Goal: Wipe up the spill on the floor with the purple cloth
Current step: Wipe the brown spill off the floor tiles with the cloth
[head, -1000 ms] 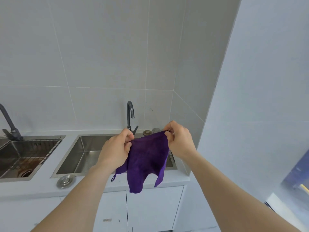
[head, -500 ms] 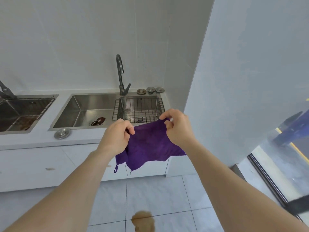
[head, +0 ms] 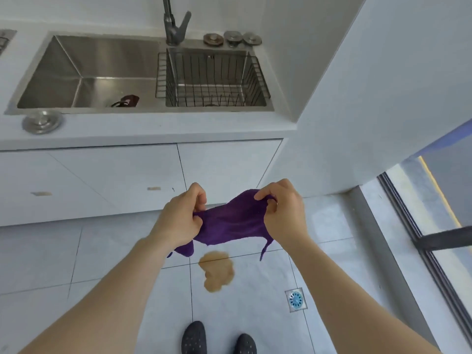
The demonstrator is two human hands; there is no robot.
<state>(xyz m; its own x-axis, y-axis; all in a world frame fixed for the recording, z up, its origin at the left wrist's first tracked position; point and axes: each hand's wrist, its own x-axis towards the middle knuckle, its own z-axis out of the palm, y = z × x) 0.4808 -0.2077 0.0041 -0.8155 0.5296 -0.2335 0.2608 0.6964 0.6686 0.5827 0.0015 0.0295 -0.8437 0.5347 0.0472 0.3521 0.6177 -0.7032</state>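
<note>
My left hand (head: 178,221) had its grip pinched on one edge of the purple cloth (head: 232,226), my right hand (head: 283,213) clamped on the other, cloth stretched in the air above the brown spill (head: 218,270) on the floor (head: 102,264). Spill untouched, just ahead of my shoes (head: 194,337). Risk: the thin, spread cloth could smear the puddle wider, or I could step in it.

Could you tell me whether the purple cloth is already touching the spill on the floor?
No, the purple cloth is held stretched between the left hand and right hand, in the air above the brown spill.
</note>
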